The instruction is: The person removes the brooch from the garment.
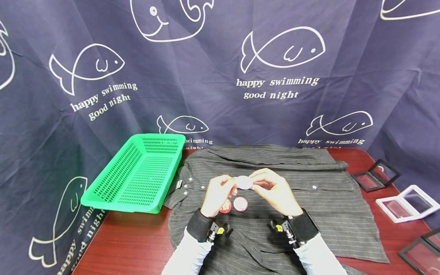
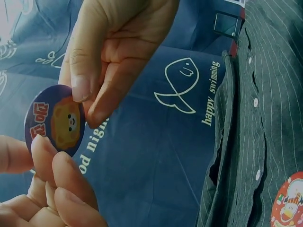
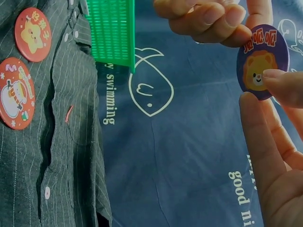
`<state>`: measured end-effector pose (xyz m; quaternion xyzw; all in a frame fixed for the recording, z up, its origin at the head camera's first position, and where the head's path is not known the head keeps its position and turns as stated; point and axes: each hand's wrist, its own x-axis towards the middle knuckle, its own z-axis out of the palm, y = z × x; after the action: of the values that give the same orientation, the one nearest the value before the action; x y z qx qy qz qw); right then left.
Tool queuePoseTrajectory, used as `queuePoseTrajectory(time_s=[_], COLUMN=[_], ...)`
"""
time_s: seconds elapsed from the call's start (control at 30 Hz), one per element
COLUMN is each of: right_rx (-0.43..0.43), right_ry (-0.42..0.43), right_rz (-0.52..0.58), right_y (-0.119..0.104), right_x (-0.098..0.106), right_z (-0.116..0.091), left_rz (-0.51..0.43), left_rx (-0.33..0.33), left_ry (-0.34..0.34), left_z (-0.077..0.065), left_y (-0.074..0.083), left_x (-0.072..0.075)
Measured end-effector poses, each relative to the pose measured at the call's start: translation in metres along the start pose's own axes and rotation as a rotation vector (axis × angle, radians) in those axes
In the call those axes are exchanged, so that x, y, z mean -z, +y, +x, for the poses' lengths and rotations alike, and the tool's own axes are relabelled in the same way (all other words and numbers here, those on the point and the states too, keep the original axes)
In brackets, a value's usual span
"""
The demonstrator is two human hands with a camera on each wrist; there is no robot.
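A round purple button badge (image 1: 244,182) is held above the shirt between both hands. In the left wrist view the badge (image 2: 57,120) has a yellow cartoon animal and red lettering. The left hand (image 1: 218,193) pinches one edge with thumb and fingers. The right hand (image 1: 276,191) pinches the opposite edge, its thumb on the badge's face in the right wrist view. Below them, two red badges lie on a dark pinstriped shirt (image 1: 330,214). One red badge (image 3: 33,34) shows a yellow star, the other red badge (image 3: 17,93) a white cartoon figure.
A green plastic basket (image 1: 137,208) stands at the left of the red-brown table (image 1: 127,244). Along the right edge are a black hinged frame (image 1: 374,177), a white hinged frame (image 1: 405,206) and another dark frame (image 1: 421,254). A navy fish-print curtain (image 1: 220,76) hangs behind.
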<state>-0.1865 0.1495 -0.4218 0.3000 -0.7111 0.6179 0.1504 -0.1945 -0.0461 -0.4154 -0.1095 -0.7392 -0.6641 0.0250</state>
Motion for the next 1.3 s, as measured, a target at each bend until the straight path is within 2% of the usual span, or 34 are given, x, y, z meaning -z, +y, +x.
queuePoseTrajectory(time_s=[0.4,0.53,0.73,0.83,0.93,1.17,1.3], right_rx=[0.008,-0.039,-0.129,-0.157,-0.175,-0.245,-0.272], right_ry=[0.004,0.016,0.045,0.063,0.073,0.041,0.01], right_rz=[-0.025,-0.046,-0.045,-0.051,-0.06,-0.065,-0.049], right_y=[-0.002,-0.005,-0.011,-0.014,-0.017,-0.02,-0.021], right_x=[0.002,0.007,0.014,0.015,0.013,0.007,0.004], right_z=[0.003,0.004,0.011,0.014,0.015,0.013,0.012], left_rz=[0.019,0.036,0.095,0.124,0.142,0.181,0.173], left_rx=[-0.002,0.003,-0.084,-0.135,-0.169,-0.213,-0.253], left_ry=[0.018,0.004,-0.033,-0.047,-0.06,-0.059,-0.052], left_z=[-0.001,-0.002,-0.013,-0.016,-0.015,-0.004,-0.003], left_y=[0.003,0.008,0.035,0.039,0.037,0.007,0.001], left_x=[0.002,0.002,0.005,0.006,0.006,0.004,0.005])
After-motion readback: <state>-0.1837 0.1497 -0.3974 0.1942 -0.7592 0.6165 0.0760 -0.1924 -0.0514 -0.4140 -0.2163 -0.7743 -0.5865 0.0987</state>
